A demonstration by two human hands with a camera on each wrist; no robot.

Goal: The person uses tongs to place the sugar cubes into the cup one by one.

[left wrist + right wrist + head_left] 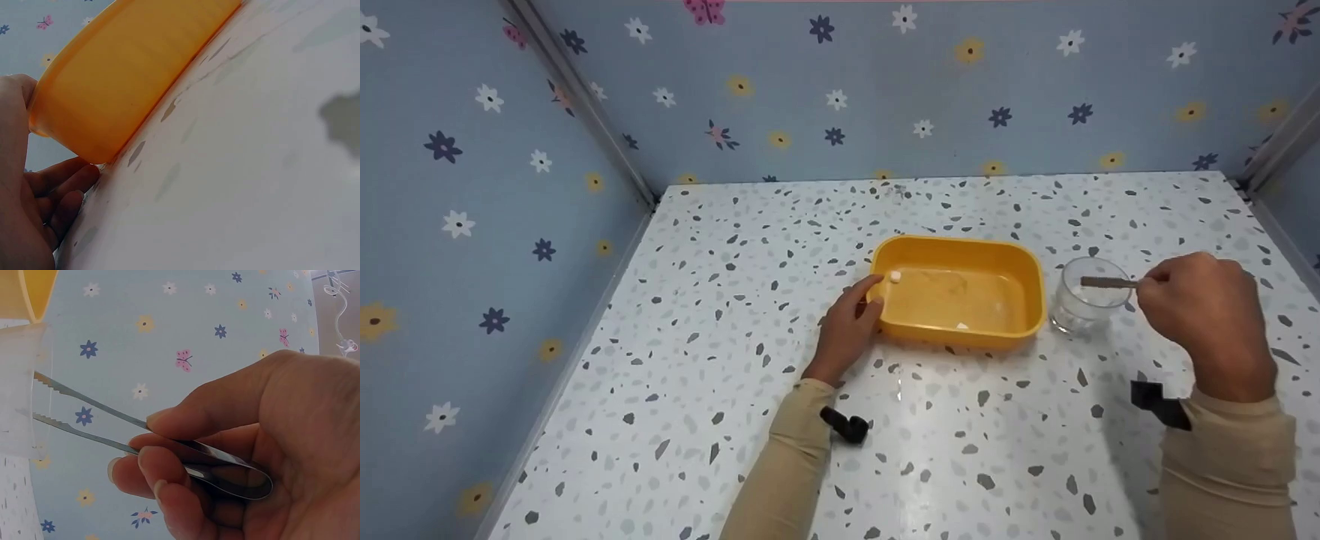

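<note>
A yellow plastic tub (960,339) stands on the table with a small white cube (895,277) and another small white piece (962,326) inside it. My left hand (849,330) grips its left end; in the left wrist view some fingers (67,180) lie low beside the tub wall. To the tub's right is a clear glass (1091,296). My right hand (1207,315) pinches metal tweezers (101,405) between thumb and fingers. Their serrated tips stand apart at the glass mouth, and nothing shows between them.
The speckled white table (720,300) runs back to a flowered blue panel (885,90). Similar panels rise at the left and right. A black mount (846,426) sits at the left wrist, another black mount (1161,405) at the right.
</note>
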